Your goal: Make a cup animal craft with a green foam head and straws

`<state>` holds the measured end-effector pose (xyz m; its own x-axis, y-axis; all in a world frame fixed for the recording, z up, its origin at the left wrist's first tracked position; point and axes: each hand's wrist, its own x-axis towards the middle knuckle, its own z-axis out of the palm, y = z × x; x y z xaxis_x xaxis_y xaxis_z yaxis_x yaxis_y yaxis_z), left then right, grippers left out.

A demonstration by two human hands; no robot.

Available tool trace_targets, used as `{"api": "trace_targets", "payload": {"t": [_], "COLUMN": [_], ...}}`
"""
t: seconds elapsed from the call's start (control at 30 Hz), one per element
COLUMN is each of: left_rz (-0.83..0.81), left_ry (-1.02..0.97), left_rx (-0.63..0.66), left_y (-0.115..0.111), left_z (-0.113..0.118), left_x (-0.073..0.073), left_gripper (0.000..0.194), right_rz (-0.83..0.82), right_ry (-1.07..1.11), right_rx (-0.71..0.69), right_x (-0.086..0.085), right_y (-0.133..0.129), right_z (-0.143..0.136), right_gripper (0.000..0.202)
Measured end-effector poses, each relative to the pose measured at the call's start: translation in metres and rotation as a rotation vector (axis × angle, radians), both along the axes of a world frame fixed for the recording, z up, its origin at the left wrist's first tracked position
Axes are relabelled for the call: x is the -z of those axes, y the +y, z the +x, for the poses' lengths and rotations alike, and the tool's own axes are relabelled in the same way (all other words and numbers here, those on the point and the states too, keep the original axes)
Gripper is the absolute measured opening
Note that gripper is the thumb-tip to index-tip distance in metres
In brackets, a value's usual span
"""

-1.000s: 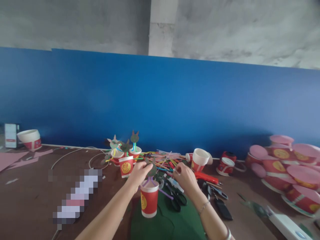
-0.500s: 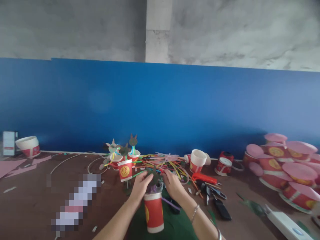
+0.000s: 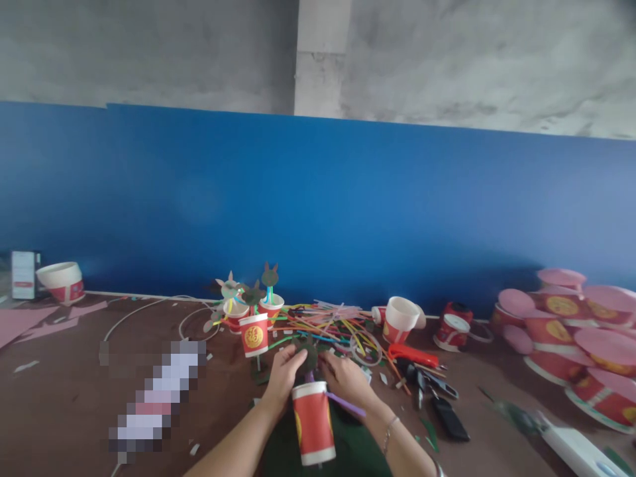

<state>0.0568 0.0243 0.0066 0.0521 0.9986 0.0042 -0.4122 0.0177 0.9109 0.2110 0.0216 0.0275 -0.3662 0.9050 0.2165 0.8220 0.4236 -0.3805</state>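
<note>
A red paper cup [image 3: 314,424] with white rims stands slightly tilted at the front centre, a purple straw [image 3: 345,403] sticking out at its right. Above its mouth is a dark animal-head cutout [image 3: 308,354] with pointed ears. My left hand [image 3: 285,374] pinches the cutout's left edge between thumb and fingers. At the cutout's right side is my right hand [image 3: 345,377], fingers curled together; what they hold, if anything, is too small to tell. Just behind, to the left, another red cup [image 3: 254,336] with a gold emblem stands beside two cups bearing similar heads.
Coloured straws [image 3: 332,321] lie scattered behind my hands. To the right are white-rimmed cups [image 3: 400,318], a red-handled tool [image 3: 415,356], keys [image 3: 450,417], a white glue gun [image 3: 576,444] and stacked red cups with pink discs [image 3: 603,348]. Pink paper [image 3: 24,324] lies left.
The camera view has shifted slightly. The cutout sits lower between my hands, and the cup below it leans a little more. My right hand's fingers have curled in closer to the cutout.
</note>
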Motion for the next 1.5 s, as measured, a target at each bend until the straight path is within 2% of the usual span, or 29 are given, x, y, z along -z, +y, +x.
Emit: {"api": "trace_targets", "payload": {"t": [0.07,0.13,0.27,0.33,0.47,0.57,0.67,0.77,0.87,0.97,1.03,1.13,1.17,1.27,1.37,1.5], "left_rz": [-0.003,0.001,0.004,0.001,0.031,0.101,0.145,0.167,0.177,0.166,0.146,0.115,0.109,0.121,0.142,0.155], "left_ry": [0.006,0.021,0.033,0.034,0.106,0.276,0.413,0.401,0.322,0.246,0.214,0.166,0.147,0.108,0.114,0.183], "left_rx": [0.007,0.017,0.051,0.063,0.026,-0.079,-0.214,-0.233,-0.163,-0.080,-0.036,0.010,0.025,0.105,0.189,0.177], "left_y": [0.000,-0.001,-0.001,0.001,0.005,0.010,0.013,0.013,0.011,0.009,0.007,0.004,0.003,0.000,-0.002,-0.002], "left_z": [-0.001,-0.001,-0.001,0.000,-0.001,-0.003,-0.005,-0.005,-0.003,-0.001,0.000,0.002,0.002,0.003,0.004,0.003], "left_x": [-0.003,-0.005,-0.006,-0.004,0.002,0.005,0.008,0.009,0.008,0.003,0.000,-0.005,-0.006,-0.009,-0.009,-0.007], "left_gripper": [0.030,0.030,0.029,0.030,0.030,0.031,0.032,0.027,0.020,0.019,0.019,0.020,0.020,0.023,0.032,0.039], "right_rz": [0.032,0.079,0.164,0.250,0.502,0.589,0.510,0.343,0.273,0.308,0.315,0.327,0.321,0.259,0.242,0.275], "right_ry": [-0.110,-0.123,0.025,0.146,0.379,0.500,0.520,0.434,0.430,0.600,0.697,0.805,0.838,0.863,0.770,0.753], "right_rx": [-0.008,-0.027,0.020,0.006,-0.026,-0.057,-0.104,-0.084,0.034,0.157,0.191,0.228,0.233,0.213,0.132,0.084], "right_x": [0.001,0.003,0.005,0.006,0.009,0.010,0.011,0.012,0.014,0.016,0.016,0.013,0.012,0.009,0.008,0.013], "right_y": [-0.003,-0.006,-0.008,-0.007,-0.003,-0.003,-0.002,0.001,0.004,0.004,0.003,0.001,0.000,-0.004,-0.008,-0.009], "right_z": [0.001,0.003,0.006,0.009,0.014,0.014,0.012,0.012,0.015,0.019,0.019,0.015,0.013,0.008,0.006,0.005], "right_gripper": [0.019,0.022,0.047,0.051,0.041,0.027,0.023,0.024,0.027,0.037,0.038,0.012,0.003,0.016,0.027,0.025]}}
